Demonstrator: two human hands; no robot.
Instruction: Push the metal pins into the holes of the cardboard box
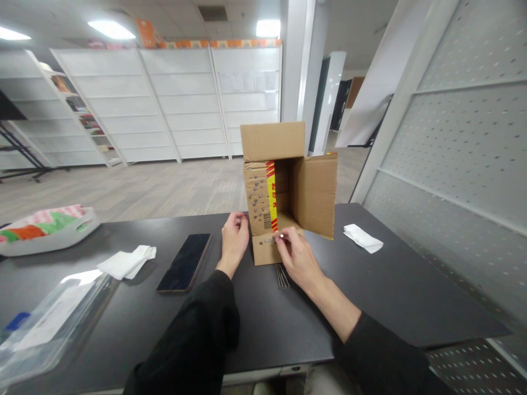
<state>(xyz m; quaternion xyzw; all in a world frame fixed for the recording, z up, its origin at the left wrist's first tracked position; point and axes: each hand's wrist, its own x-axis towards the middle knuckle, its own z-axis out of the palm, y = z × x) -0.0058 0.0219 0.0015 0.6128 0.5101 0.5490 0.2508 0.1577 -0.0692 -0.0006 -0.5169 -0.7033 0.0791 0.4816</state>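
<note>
An open cardboard box (313,192) stands on the dark table, its opening facing me and its flaps spread. Several round metal nail heads dot its left flap (257,203), beside a yellow and red tape strip. A short row of them runs along the lower front flap (265,255), and several nail shafts (282,277) show below that flap. My right hand (298,255) pinches a nail (282,236) by its shiny head at this flap. Just left of the box, my left hand (234,238) has its fingers curled closed; what they hold, if anything, is hidden.
A black phone (184,263) lies left of my left hand. Further left are folded white tissue (127,262), a clear plastic case (53,323) and a white basket (88,219) with colourful cloth. Another tissue (363,238) lies right of the box. A perforated panel (461,137) borders the right side.
</note>
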